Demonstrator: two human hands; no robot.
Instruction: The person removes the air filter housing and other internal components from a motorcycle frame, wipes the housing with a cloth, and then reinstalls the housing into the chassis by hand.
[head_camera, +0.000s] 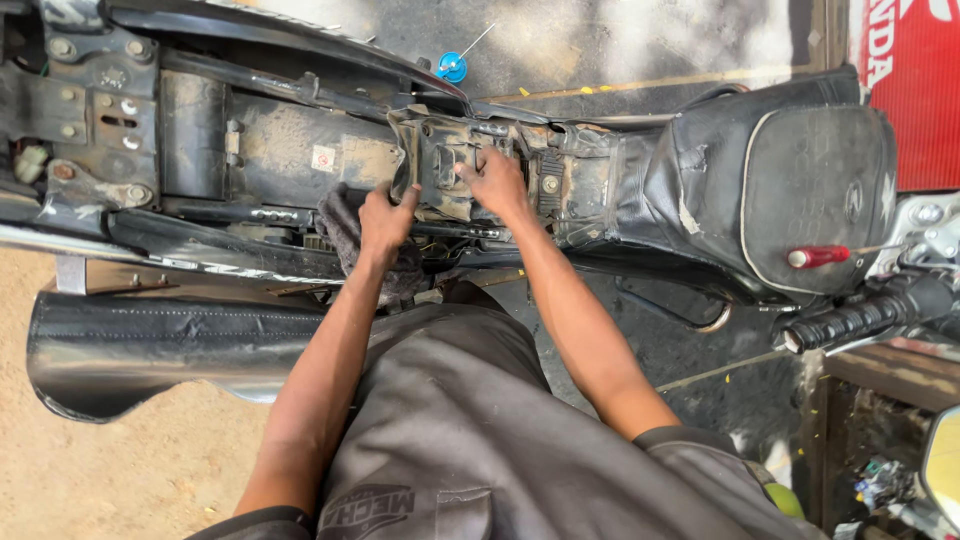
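A motorcycle with its seat removed lies across the view, its dusty frame (290, 150) exposed. My left hand (385, 220) grips the near edge of a dirty black box-like cover (440, 165) in the middle of the frame. My right hand (497, 180) presses on the same cover from the right, fingers curled onto its top. A dark rag (342, 225) lies just beside my left hand. To the right, the fuel tank wears a black padded cover (800, 190).
The detached black seat (150, 350) lies on the sandy ground at lower left. A handlebar grip (850, 322) and a red-handled tool (818, 257) are at the right. A blue cap (452, 67) lies on the concrete beyond the bike.
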